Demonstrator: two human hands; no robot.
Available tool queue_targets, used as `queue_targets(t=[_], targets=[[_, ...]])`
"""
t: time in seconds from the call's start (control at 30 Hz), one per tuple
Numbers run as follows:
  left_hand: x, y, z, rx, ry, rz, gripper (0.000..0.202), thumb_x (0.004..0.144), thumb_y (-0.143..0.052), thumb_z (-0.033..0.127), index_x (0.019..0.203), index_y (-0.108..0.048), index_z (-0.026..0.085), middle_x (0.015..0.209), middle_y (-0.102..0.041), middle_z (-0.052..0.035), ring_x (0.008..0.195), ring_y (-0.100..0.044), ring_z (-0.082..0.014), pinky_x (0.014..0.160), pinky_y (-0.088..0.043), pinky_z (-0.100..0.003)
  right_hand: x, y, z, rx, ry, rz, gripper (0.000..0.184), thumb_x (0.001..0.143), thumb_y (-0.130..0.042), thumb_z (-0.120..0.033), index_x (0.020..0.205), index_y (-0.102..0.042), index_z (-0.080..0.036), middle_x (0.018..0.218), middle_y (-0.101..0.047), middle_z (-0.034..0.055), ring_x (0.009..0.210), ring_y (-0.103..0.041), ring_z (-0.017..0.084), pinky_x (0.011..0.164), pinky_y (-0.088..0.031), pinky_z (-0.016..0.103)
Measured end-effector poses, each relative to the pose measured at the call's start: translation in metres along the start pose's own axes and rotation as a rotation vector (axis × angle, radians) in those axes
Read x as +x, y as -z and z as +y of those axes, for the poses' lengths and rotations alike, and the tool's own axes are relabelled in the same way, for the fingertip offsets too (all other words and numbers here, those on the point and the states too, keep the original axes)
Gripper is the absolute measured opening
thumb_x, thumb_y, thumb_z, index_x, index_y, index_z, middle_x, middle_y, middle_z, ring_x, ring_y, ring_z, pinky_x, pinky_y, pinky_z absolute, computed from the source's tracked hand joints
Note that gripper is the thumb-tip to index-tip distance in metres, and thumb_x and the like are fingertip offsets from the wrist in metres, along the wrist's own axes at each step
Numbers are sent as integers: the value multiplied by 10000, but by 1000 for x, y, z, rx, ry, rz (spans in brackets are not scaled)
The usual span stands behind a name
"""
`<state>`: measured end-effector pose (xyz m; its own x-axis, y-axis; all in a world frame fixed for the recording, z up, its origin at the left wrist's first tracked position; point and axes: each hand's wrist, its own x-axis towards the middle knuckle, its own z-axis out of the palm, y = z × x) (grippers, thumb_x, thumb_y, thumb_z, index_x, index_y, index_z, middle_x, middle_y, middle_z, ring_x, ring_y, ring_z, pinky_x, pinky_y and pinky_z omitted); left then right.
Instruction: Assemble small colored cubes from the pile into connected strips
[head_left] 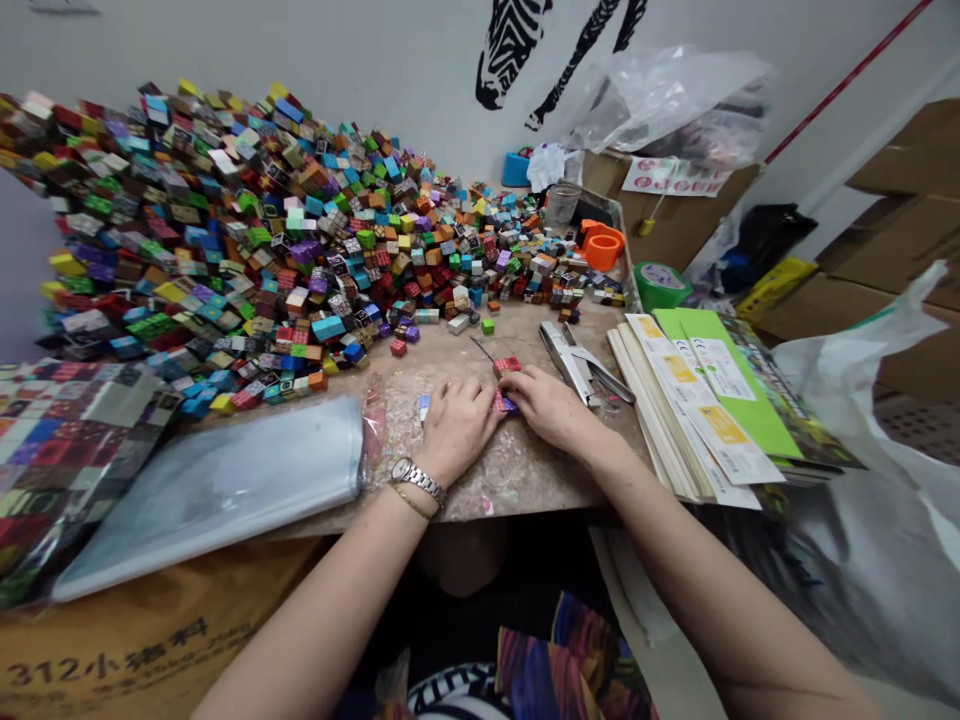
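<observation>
My left hand [455,425] rests knuckles-up on the worktable [525,470], fingers curled over small coloured cubes whose blue edge shows at its left. A metal watch sits on that wrist. My right hand [549,405] lies beside it, fingertips pinched on a small cluster of red and purple cubes [505,385] between the two hands. Both hands touch the cluster.
A huge heap of small coloured cubes [247,230] covers the table's left and back. A stack of clear plastic bags [217,480] lies at the left. A stapler [568,360], a stack of printed cards [705,400], tape rolls [602,245] and cardboard boxes [900,240] stand at the right.
</observation>
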<state>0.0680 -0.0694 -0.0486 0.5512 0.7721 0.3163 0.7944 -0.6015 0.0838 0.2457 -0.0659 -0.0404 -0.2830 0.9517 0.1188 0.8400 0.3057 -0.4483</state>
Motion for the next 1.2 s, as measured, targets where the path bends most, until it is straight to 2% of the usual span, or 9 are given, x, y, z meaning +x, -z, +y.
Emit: queue_targets(t=[0.17, 0.4, 0.53, 0.8, 0.9, 1.03, 1.2], targets=[[0, 0, 0, -13, -2, -10, 328, 988, -393, 392, 1185, -586, 214, 1043, -619, -74, 1003, -567, -234, 989, -356, -421, -1, -1, 2, 51, 5, -14, 280, 958, -457, -173, 1178, -630, -169, 1140, -586, 106, 1061, -575, 200, 957, -429, 314], [0, 2, 1, -11, 8, -2, 300, 979, -422, 398, 1134, -594, 208, 1037, -621, -74, 1005, -569, -235, 973, -364, -411, -5, 4, 8, 115, 29, 14, 318, 930, -510, -167, 1235, -595, -134, 1186, -611, 122, 1108, -576, 206, 1006, -432, 349], [0, 1, 0, -13, 3, 3, 279, 977, -429, 391, 1104, -600, 211, 1024, -622, -74, 995, -571, -237, 942, -375, -407, -9, 9, 9, 98, 0, -20, 260, 920, -521, -175, 1148, -642, -139, 1160, -631, 123, 1087, -595, 212, 984, -453, 355], [1, 3, 1, 4, 3, -12, 287, 985, -408, 386, 1102, -598, 206, 1033, -624, -71, 996, -568, -233, 966, -361, -411, -10, -8, -1, 37, -84, 55, 211, 920, -497, -146, 1053, -660, -128, 1102, -643, 128, 1036, -608, 218, 957, -463, 352], [1, 2, 1, 11, 8, -13, 302, 985, -405, 398, 1119, -594, 205, 1026, -622, -67, 992, -567, -234, 960, -365, -405, -12, -11, -1, 52, -52, 99, 217, 930, -485, -159, 1054, -662, -135, 1084, -651, 119, 1025, -612, 208, 948, -469, 341], [0, 2, 1, 4, 7, -5, 307, 983, -405, 406, 1127, -591, 209, 1026, -617, -66, 995, -563, -235, 963, -364, -406, -12, 0, 6, 73, 5, 111, 280, 921, -513, -189, 1166, -639, -139, 1137, -651, 118, 1076, -602, 213, 974, -462, 350], [0, 3, 2, -8, 13, -7, 299, 986, -398, 405, 1109, -593, 216, 1027, -616, -63, 977, -561, -230, 954, -367, -404, 4, 28, 18, -67, 39, 131, 372, 908, -557, -231, 1263, -599, -128, 1200, -627, 146, 1114, -585, 250, 1000, -449, 403]])
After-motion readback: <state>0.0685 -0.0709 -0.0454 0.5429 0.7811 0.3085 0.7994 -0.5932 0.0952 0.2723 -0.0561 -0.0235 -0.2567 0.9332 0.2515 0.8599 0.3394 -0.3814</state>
